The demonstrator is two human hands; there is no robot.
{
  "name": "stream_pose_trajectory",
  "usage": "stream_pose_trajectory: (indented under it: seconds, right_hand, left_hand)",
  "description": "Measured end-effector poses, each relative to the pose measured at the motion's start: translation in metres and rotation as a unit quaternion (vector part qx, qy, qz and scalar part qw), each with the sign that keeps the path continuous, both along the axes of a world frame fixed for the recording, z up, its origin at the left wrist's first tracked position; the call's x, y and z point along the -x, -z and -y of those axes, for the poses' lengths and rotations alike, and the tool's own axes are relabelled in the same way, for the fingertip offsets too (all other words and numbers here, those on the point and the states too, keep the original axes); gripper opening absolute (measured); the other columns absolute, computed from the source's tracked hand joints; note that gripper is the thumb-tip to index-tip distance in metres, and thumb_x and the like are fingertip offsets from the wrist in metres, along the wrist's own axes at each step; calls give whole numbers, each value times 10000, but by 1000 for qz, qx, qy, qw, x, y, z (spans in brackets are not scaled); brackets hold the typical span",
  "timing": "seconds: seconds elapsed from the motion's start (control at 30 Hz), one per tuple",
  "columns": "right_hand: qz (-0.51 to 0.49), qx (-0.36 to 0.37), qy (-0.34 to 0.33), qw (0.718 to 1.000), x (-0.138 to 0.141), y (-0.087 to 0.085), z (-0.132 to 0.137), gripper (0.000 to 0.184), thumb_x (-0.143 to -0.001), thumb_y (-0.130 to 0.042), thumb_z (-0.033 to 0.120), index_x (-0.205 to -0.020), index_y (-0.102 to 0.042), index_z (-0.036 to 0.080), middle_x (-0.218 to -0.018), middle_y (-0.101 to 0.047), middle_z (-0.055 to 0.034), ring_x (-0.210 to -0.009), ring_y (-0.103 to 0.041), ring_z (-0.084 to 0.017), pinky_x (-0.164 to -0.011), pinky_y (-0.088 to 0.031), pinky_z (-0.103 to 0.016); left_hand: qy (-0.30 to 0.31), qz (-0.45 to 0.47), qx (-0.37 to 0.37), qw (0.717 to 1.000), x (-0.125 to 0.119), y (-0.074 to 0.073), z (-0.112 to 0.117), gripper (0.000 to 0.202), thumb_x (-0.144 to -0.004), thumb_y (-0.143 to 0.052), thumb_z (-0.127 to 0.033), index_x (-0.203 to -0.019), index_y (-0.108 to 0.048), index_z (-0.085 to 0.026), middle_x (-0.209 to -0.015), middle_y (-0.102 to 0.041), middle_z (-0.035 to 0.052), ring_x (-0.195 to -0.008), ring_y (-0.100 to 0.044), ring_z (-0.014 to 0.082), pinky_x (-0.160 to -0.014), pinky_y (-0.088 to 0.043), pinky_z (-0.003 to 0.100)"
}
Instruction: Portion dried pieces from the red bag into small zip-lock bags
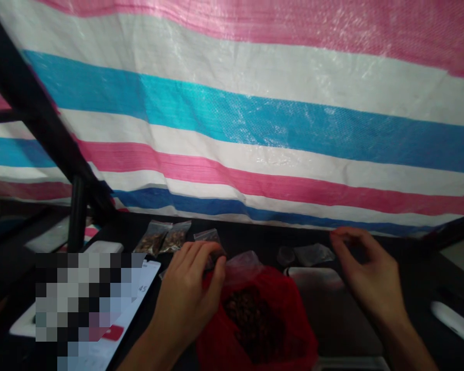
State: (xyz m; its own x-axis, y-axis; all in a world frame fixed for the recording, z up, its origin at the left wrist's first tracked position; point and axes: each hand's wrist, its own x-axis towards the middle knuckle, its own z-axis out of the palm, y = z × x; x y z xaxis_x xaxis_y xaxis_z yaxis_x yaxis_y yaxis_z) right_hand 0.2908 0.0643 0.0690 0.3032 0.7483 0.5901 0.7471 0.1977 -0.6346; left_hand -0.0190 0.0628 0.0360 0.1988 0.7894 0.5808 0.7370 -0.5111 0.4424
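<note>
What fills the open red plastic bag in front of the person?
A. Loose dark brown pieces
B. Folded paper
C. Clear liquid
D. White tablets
A: the open red plastic bag shows a heap of loose dark brown pieces just beside the left hand.

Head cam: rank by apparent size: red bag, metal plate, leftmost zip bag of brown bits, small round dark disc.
1-2. Red plastic bag and metal plate: too close to rank, both near the camera and partly hidden.
3. Zip bag.
4. Round dark disc.
</note>
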Motion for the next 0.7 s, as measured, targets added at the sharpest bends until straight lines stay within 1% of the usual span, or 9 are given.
stream_pose_trajectory:
  seconds: [0.1, 0.17, 0.2, 0.27, 0.33, 0.4, 0.47, 0.57, 0.7]
  right_hand:
    - [25, 46, -105, 993, 19, 3, 6, 170, -900, -628, 398, -963, -698, 256, -953, -725, -37, -901, -690, -230, -844, -553, -372]
    - [78, 91, -207, 971, 46, 4, 14, 193, -934, -616, 337, -1096, -707, 283, -1161, -716, -57, -1081, -672, -239, -963, -535, -409]
    - [114, 118, -242, 956, 60, 4, 18, 251, -934, -625, 297, -1174, -696, 310, -1286, -683, -59, -1199, -629, -255, -1028, -506, -449]
    - [184, 156, -288, 927, 84, 5, 25, 341, -880, -702, 250, -1206, -699, 349, -1424, -622, -41, -1349, -527, -298, -1114, -430, -541]
    - [233, 189, -299, 906, 98, 6, 29, 353, -860, -747, 264, -1195, -707, 368, -1514, -556, -12, -1436, -434, -328, -1161, -352, -616]
    - [268, 208, -296, 893, 103, 9, 30, 335, -868, -756, 311, -1194, -707, 369, -1557, -511, 7, -1480, -370, -346, -1180, -292, -667]
    - [295, 213, -291, 885, 102, 13, 29, 366, -877, -753, 347, -1237, -691, 359, -1569, -495, 6, -1500, -336, -355, -1187, -265, -691]
    - [323, 208, -293, 875, 99, 20, 26, 445, -884, -745, 389, -1315, -658, 318, -1576, -483, -11, -1511, -314, -364, -1191, -272, -688]
    - [344, 192, -301, 869, 99, 28, 23, 534, -931, -689, 395, -1431, -572, 251, -1580, -474, -24, -1515, -304, -355, -1206, -283, -658]
  left_hand:
    - [-34, -42, 22, 998, 0, 1, -1, 146, -983, -509, -240, -965, -653, -226, -1004, -714, 68, -975, -629, 288, -873, -522, 469]
    - [-84, -66, 8, 994, 3, 2, -4, 178, -980, -506, -249, -981, -678, -206, -1063, -706, 98, -1033, -617, 314, -915, -516, 489]
    - [-119, -80, 0, 990, 6, 1, -5, 199, -978, -503, -256, -1009, -686, -185, -1092, -697, 122, -1055, -612, 331, -926, -514, 499]
    - [-188, -123, 6, 974, 13, -1, -9, 262, -975, -495, -277, -1083, -688, -136, -1121, -682, 170, -1063, -612, 367, -920, -515, 521]
    - [-231, -177, 42, 956, 20, -2, -12, 340, -978, -487, -301, -1176, -670, -94, -1138, -678, 206, -1048, -620, 397, -886, -520, 533]
    - [-224, -205, 75, 950, 24, -1, -14, 382, -986, -478, -310, -1217, -663, -68, -1152, -691, 219, -1034, -624, 404, -871, -522, 528]
    - [-188, -198, 86, 958, 23, 3, -15, 388, -997, -467, -313, -1224, -674, -76, -1172, -711, 203, -1048, -615, 392, -890, -514, 516]
    - [-144, -177, 93, 969, 17, 10, -15, 379, -1002, -478, -340, -1259, -682, -150, -1190, -733, 152, -1115, -575, 383, -933, -487, 521]
    - [-92, -171, 151, 969, 13, 13, -15, 373, -1013, -450, -350, -1269, -700, -245, -1215, -729, 128, -1204, -524, 407, -956, -442, 584]
